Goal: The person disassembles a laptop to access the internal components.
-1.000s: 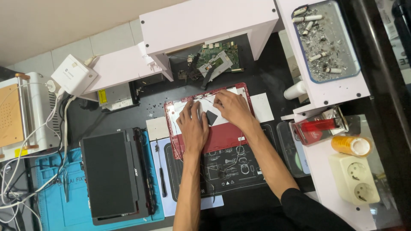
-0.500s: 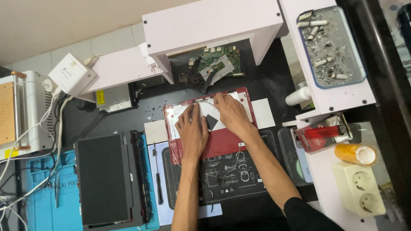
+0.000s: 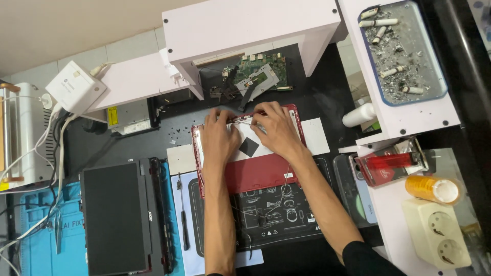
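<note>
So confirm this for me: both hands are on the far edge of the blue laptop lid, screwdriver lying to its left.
Not blue. The head view shows the left hand and right hand on a red laptop lid; the screwdriver does lie to its left.

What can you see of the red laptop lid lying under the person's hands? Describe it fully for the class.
The red laptop lid lies flat, inner side up, on a dark printed work mat. It looks like plastic with a red rim; its upper half is pale and bears a small black square. The left hand and right hand both press near its top edge, where thin wires run. A cable trails down from it over the mat.
</note>
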